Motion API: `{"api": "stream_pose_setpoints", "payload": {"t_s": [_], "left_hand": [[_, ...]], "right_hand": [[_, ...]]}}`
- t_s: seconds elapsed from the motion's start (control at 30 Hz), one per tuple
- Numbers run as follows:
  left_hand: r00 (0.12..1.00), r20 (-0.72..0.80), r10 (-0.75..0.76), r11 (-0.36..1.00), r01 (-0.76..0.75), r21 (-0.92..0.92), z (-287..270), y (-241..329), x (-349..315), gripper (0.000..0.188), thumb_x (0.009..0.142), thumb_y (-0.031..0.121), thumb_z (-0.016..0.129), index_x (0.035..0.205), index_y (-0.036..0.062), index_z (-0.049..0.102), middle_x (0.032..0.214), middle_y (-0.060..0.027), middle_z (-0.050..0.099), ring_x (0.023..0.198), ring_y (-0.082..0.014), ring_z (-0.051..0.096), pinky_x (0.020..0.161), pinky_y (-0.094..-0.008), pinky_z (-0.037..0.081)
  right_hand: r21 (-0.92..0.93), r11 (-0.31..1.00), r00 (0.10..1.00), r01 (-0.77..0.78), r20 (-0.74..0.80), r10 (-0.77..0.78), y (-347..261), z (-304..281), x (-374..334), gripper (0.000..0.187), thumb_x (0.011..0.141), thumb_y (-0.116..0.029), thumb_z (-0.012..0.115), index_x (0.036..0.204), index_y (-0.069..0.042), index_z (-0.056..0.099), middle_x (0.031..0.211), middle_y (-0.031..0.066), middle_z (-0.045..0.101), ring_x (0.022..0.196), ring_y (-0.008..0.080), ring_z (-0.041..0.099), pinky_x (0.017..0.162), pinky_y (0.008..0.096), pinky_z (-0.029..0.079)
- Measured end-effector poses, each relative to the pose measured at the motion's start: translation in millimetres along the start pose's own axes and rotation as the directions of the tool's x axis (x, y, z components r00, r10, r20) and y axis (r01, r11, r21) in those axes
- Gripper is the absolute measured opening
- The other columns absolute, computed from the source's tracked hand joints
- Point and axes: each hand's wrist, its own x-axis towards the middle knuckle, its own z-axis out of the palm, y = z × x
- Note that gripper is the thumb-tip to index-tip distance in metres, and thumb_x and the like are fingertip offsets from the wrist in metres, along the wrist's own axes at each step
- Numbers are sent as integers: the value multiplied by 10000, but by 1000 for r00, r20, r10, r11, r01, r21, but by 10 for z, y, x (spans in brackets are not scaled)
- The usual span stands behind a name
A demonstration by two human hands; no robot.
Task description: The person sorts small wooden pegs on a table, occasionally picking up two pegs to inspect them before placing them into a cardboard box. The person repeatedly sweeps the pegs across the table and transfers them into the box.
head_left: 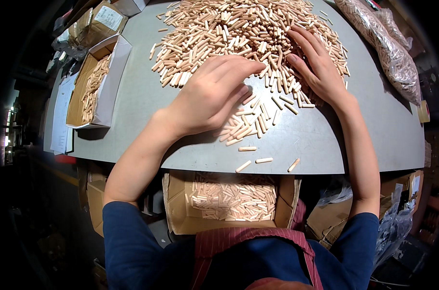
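A large heap of small wooden dowel pins (229, 34) is spread over the far middle of a grey table. My left hand (214, 94) is cupped at the heap's near left edge, its forefinger stretched toward the pins and its thumb apart. Its other fingers are largely hidden underneath. On the heap's right side, my right hand (318, 65) rests with fingers spread and thumb apart, touching pins. Between and below my hands lie loose dowel pins (246, 125), and a few single pins (264, 160) lie close to the table's near edge.
Below the table edge sits an open cardboard box (172, 212) partly filled with dowel pins. A white box of pins (114, 82) stands at the left beside papers (62, 116). Clear bags full of pins (388, 53) lie at the far right, near a tape roll (424, 111).
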Motion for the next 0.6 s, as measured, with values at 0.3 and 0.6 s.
{"api": "stream_pose_setpoints", "payload": {"t_s": [0.3,0.6], "left_hand": [[983,161,-83,905,142,-400,-40,58,-16,479,1037,99,555,1494,-41,538,1464,-237,614,1389,-395,576,1180,-441,438],[968,250,-6,969,67,-236,54,79,-66,641,998,250,679,1549,-22,495,1553,-276,527,1497,-442,464,1241,-503,372]], "right_hand": [[75,995,998,-59,11,59,-13,8,-14,549,1112,-355,595,1585,-95,497,1668,138,448,1512,341,471,1233,427,400],[81,996,999,-37,-24,39,-39,4,-3,561,1080,-367,647,1523,-43,536,1590,182,506,1447,367,518,1192,440,445]]}}
